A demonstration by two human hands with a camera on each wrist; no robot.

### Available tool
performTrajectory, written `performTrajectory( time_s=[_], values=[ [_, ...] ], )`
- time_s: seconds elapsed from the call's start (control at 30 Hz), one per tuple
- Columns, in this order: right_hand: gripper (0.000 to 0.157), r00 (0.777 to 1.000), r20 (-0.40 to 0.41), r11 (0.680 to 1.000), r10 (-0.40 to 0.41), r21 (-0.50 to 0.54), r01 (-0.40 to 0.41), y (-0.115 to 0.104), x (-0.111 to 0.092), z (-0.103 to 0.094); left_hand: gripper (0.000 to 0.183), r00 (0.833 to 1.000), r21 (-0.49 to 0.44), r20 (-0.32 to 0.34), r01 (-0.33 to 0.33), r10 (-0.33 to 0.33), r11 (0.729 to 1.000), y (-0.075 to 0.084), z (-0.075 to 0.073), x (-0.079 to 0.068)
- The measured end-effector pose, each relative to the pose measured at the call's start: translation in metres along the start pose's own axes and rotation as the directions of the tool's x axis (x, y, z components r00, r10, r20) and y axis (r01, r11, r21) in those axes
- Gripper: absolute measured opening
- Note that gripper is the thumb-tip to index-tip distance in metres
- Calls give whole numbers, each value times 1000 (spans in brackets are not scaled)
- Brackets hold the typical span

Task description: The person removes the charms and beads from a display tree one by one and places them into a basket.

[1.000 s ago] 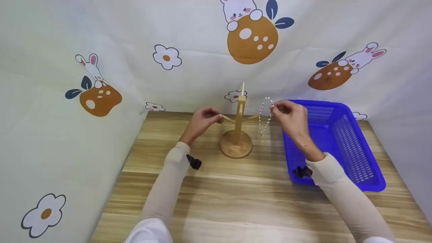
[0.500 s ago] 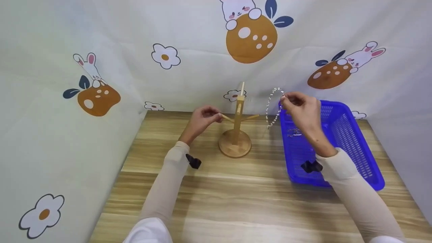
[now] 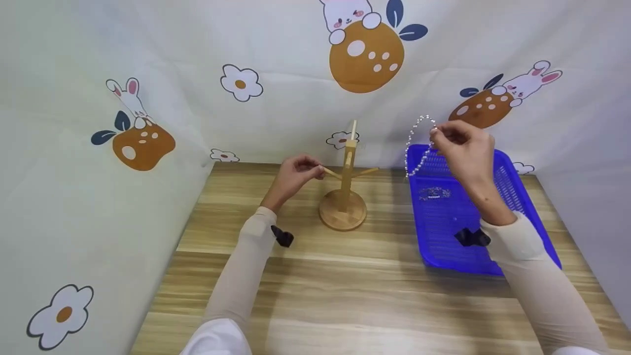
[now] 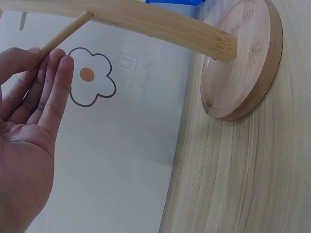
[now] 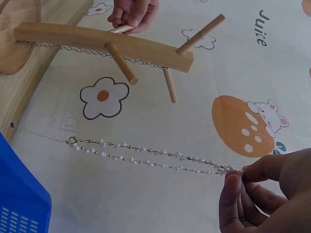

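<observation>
In the head view my right hand point(image 3: 468, 153) pinches a white pearl-bead necklace point(image 3: 411, 143) between thumb and fingertip. The loop hangs above the left rear of a blue basket, and the right wrist view shows its clasp and short chain tail point(image 5: 41, 135). My left hand point(image 3: 296, 175) pinches the tip of the left peg point(image 4: 68, 33) on an upright wooden jewelry stand point(image 3: 346, 182). This stand has a round base point(image 4: 243, 58) and several pegs. Along its post runs a thin metal chain point(image 5: 87, 50), seen only in the right wrist view.
The blue plastic basket point(image 3: 535, 217) stands right of the stand on the wood-grain table point(image 3: 315, 296). Some small chain jewelry point(image 3: 434, 193) lies inside it. Printed cloth walls point(image 3: 296, 118) with rabbits and flowers close off the back and sides.
My right hand has moved right and up, carrying the necklace away from the stand's right peg to over the basket. The jewelry in the basket has come into sight. My left hand has stayed put.
</observation>
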State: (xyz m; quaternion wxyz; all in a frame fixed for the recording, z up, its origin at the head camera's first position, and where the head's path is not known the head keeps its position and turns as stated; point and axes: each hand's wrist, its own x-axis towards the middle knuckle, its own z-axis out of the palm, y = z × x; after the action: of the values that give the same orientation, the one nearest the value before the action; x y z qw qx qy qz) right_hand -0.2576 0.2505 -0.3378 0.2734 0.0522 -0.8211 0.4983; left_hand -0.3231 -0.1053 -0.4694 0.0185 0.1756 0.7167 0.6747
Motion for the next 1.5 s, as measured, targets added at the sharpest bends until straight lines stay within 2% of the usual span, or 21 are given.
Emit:
performTrajectory(
  time_s=[0.2, 0.7, 0.97, 1.1, 1.27, 1.5],
  values=[
    [16, 999, -19, 999, -32, 2, 32, -6, 3, -9, 9, 1000, -13, 3, -8, 8, 1000, 0, 0, -1],
    [19, 997, -83, 999, -4, -45, 0, -11, 14, -38, 10, 1000, -1, -11, 1, -1, 1000, 1, 1, 1],
    [17, 993, -114, 999, -13, -48, 7, -9, 17, -46, 10, 1000, -5, -8, -4, 4, 1000, 0, 0, 1],
    [17, 992, -122, 998, -6, -64, -2, -5, 18, -47, 9, 1000, 7, -9, 4, -4, 1000, 0, 0, 0],
    [19, 992, -124, 990, 18, -134, -35, 2, 18, -50, 13, 1000, 15, -17, 9, -9, 1000, -1, 0, 1],
    [18, 991, -131, 982, 28, -184, -52, 22, 18, -50, 13, 1000, 2, -16, 16, -16, 1000, -3, 0, 1]
  ],
)
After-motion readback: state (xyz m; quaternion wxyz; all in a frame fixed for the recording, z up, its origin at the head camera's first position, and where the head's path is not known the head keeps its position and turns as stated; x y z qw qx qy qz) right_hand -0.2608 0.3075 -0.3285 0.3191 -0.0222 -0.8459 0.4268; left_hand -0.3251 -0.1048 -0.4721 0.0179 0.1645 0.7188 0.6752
